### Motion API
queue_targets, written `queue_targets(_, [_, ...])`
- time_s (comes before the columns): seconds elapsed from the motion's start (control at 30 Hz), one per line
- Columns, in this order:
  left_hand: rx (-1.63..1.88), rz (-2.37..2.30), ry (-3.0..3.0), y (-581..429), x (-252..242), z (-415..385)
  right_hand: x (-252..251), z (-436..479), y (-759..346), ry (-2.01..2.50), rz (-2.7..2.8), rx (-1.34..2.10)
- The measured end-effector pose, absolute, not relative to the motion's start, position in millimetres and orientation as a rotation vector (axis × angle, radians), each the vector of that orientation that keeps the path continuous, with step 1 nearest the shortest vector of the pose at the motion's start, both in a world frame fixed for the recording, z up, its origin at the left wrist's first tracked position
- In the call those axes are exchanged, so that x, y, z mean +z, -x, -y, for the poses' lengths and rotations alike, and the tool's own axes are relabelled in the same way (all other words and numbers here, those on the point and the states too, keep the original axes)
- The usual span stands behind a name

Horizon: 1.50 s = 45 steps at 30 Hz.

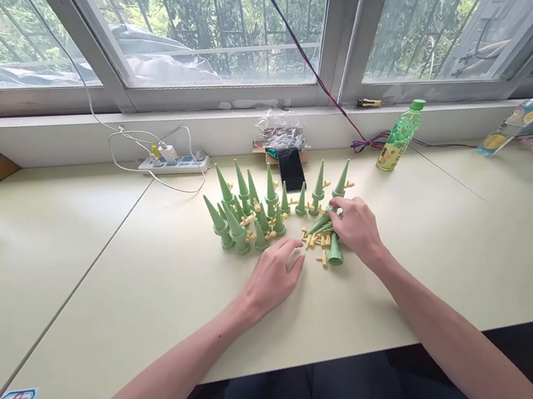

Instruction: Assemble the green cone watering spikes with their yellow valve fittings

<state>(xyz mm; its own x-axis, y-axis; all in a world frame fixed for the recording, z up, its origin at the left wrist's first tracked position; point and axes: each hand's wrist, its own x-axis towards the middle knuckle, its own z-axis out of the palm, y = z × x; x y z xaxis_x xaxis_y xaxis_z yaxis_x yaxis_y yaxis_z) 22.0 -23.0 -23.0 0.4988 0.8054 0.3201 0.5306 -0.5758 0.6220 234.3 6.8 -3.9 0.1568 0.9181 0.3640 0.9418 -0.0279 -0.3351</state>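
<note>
Several green cones (238, 231) stand upright in a group on the pale table (126, 303), some with small yellow pieces on their sides. My left hand (275, 271) rests on the table in front of them, its fingers apart and nothing in it. My right hand (355, 224) is at a pile of loose green cones (334, 251), thumb and fingertips pressed together at the pile's upper right; what they hold, if anything, is hidden. Loose yellow pieces (321, 240) lie between the two hands, beside the pile.
Behind the cones lies a black phone (291, 170) against a cardboard box with clear wrap (282, 138). A power strip (175, 165) with white cables sits at the back left. A green bottle (401, 136) stands tilted-looking at the back right, near dark cables.
</note>
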Motion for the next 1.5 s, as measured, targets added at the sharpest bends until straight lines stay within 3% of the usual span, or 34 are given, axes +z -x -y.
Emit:
queue_targets(1.03, [0.746,-1.049,-2.33,-23,-18,25,-1,-3,-231,1.835,1.703,0.232])
queue_targets(1.3, [0.807,-1.034,-2.262,-23,-20,25,10,3,-222,1.564,1.513,0.22])
queue_targets(1.5, [0.864,-1.062,-2.095,-25,-16,26,12,9,-212,1.258,1.396,0.546])
